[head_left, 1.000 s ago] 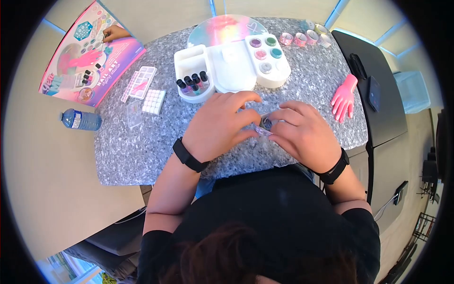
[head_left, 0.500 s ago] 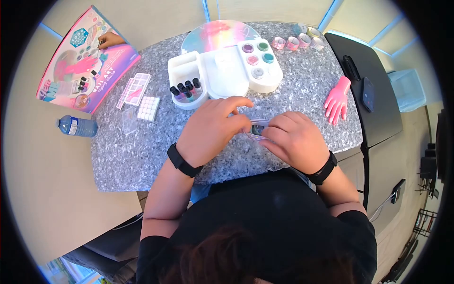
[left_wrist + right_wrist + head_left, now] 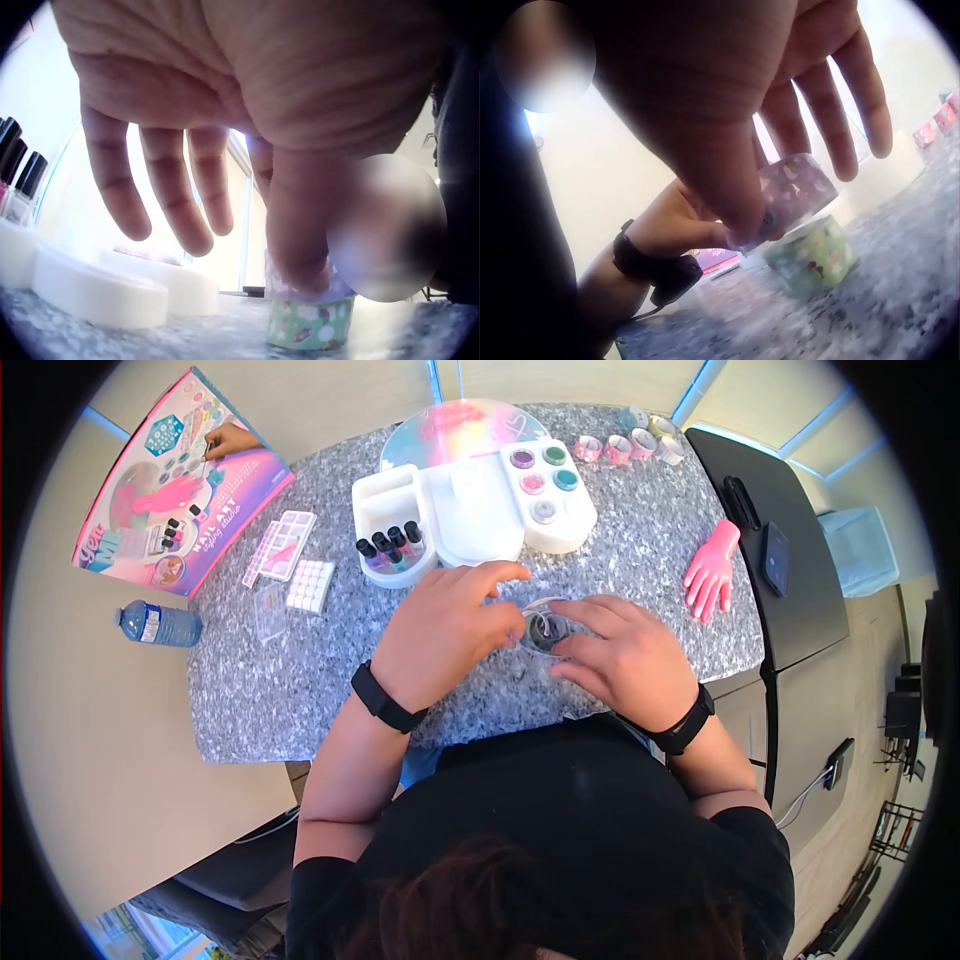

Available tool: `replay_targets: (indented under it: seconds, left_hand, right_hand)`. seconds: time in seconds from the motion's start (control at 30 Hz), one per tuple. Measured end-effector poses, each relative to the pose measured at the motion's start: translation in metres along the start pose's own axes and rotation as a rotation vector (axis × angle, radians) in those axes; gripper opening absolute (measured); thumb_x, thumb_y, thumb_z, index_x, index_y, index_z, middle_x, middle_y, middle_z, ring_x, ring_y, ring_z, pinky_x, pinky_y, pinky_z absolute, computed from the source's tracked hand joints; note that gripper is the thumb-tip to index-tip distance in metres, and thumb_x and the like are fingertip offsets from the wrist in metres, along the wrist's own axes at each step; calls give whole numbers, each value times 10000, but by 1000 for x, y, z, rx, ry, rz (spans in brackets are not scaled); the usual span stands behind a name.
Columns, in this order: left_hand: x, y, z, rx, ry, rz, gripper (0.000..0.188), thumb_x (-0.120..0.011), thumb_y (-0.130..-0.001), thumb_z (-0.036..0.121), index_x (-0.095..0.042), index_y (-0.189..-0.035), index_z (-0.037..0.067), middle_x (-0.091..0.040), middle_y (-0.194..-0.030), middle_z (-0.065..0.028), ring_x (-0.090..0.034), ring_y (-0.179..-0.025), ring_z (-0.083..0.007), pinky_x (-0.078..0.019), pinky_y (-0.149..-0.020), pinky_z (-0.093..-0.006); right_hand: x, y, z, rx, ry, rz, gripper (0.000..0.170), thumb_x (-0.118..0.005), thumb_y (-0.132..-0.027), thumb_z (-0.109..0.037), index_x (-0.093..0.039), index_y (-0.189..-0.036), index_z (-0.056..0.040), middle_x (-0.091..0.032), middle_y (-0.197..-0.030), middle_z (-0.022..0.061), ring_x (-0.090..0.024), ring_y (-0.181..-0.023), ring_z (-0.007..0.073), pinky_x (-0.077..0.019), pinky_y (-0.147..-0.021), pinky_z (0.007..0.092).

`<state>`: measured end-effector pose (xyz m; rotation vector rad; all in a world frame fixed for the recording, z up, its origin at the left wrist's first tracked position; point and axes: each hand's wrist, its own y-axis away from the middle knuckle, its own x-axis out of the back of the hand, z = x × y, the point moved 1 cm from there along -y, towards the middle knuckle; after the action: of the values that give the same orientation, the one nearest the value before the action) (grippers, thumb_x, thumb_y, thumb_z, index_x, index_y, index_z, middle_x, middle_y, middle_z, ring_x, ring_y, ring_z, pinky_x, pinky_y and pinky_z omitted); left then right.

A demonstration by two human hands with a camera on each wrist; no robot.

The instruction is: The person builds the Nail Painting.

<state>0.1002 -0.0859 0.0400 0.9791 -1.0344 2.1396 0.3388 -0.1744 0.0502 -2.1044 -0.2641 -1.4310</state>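
Between both hands, a purple patterned tape roll is above a green patterned roll, which rests on the granite tabletop. The purple roll is tilted in the right wrist view. My left hand pinches its left edge with thumb and index finger, the other fingers extended. My right hand pinches the opposite side between thumb and index finger, remaining fingers spread. From the head view, the rolls' round openings show between the fingertips, and their lower parts are partly hidden.
Behind the hands stands a white station with polish bottles and glitter pots. More tape rolls sit at the back right, a pink model hand at right. Trays, a bottle and a box are left.
The purple roll, held low between both hands, shows its opening more from above than before. My right index and middle fingers have spread apart. The head view has shifted slightly.
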Motion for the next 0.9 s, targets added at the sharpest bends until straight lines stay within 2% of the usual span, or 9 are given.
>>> replay_targets:
  seconds: [0.13,0.2,0.4,0.57,0.73,0.9]
  left_hand:
    - [0,1,0,6,1,-25,134,-852,-815,163,-729,-863,139,-695,-1363,-4,-690,-1058,-234,-543,-927,-411]
    - [-2,2,-1,12,5,-39,143,-859,-806,170,-735,-868,140,-694,-1364,-2,-690,-1063,-234,-543,-931,-412]
    - [-8,3,-3,4,31,-79,216,-872,-794,198,-771,-977,145,-693,-1368,-8,-694,-1080,-243,-544,-951,-424]
    - [-11,2,-2,10,28,-76,300,-883,-803,222,-787,-1075,138,-700,-1357,-26,-700,-1123,-259,-540,-979,-433]
    - [-14,2,-4,2,34,-98,297,-879,-824,250,-790,-1084,139,-702,-1358,-32,-698,-1129,-268,-540,-984,-437]
    - [-15,2,0,-2,33,-112,277,-866,-852,273,-789,-1076,130,-701,-1358,-37,-694,-1135,-275,-543,-982,-442]
  right_hand:
    - [-1,1,-1,-25,3,-48,197,-776,-946,-312,-768,-943,-115,-718,-1286,35,-690,-1119,285,-566,-934,444]
    - [-2,2,-1,-49,-49,-83,141,-788,-940,-243,-780,-994,-112,-723,-1337,62,-708,-1114,318,-569,-949,455]
    - [-7,4,2,-65,-85,-55,177,-807,-899,-157,-747,-1057,-105,-729,-1318,60,-722,-1091,307,-577,-936,450]
    - [-8,4,4,-73,-85,-48,196,-808,-893,-140,-734,-1070,-103,-731,-1271,65,-725,-1086,314,-582,-931,450]
    - [-13,5,8,-38,-76,-50,227,-769,-907,-155,-723,-1124,-107,-708,-1211,55,-715,-1098,287,-572,-924,435]
    - [-9,0,3,-83,-101,-22,295,-818,-865,-180,-732,-1140,-117,-700,-1217,45,-695,-1101,306,-555,-947,439]
